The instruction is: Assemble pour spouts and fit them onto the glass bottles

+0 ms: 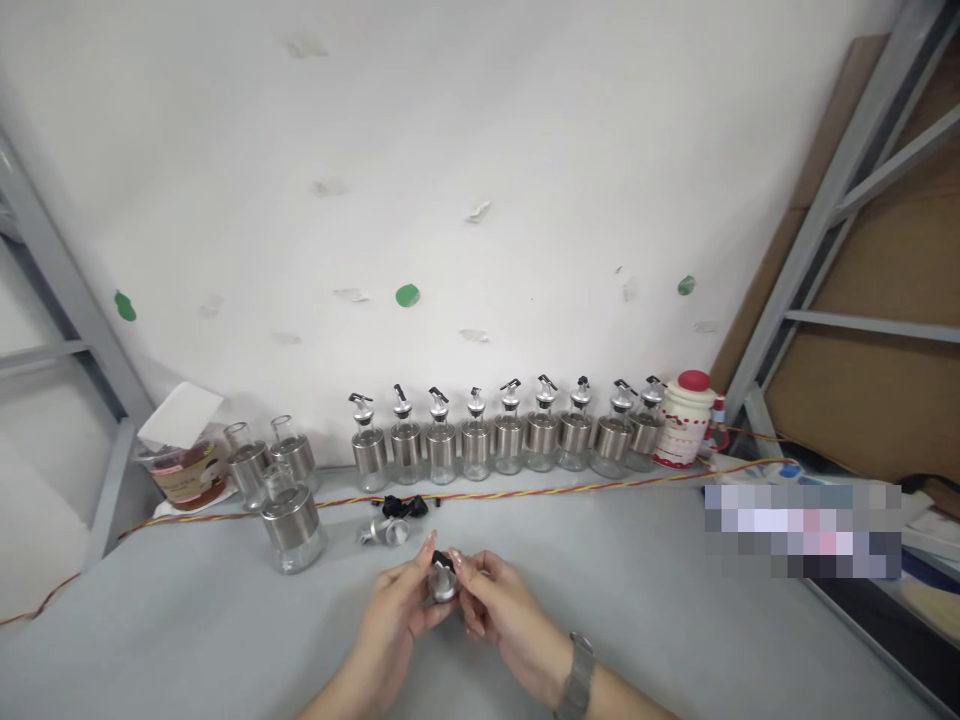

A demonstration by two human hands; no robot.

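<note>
Between my two hands, low in the middle of the head view, is a silver pour spout (444, 584) with a black flip lever on top. My left hand (401, 592) grips its left side, fingers closed. On the other side my right hand (491, 595) pinches the spout near the black lever. Just beyond lie loose silver spout pieces (385, 531) and a small pile of black parts (406, 506). Left of them stands a glass bottle with a metal sleeve (291, 528) and an open neck; two similar open bottles (291, 455) are behind it.
Along the wall stands a row of several sleeved bottles (474, 440) with spouts fitted. A white and red jar (684, 420) ends the row. A tub (187, 470) stands at left. A twisted red-yellow wire (525, 492) crosses the grey table (637, 580); a blurred-out patch (802, 530) is at right.
</note>
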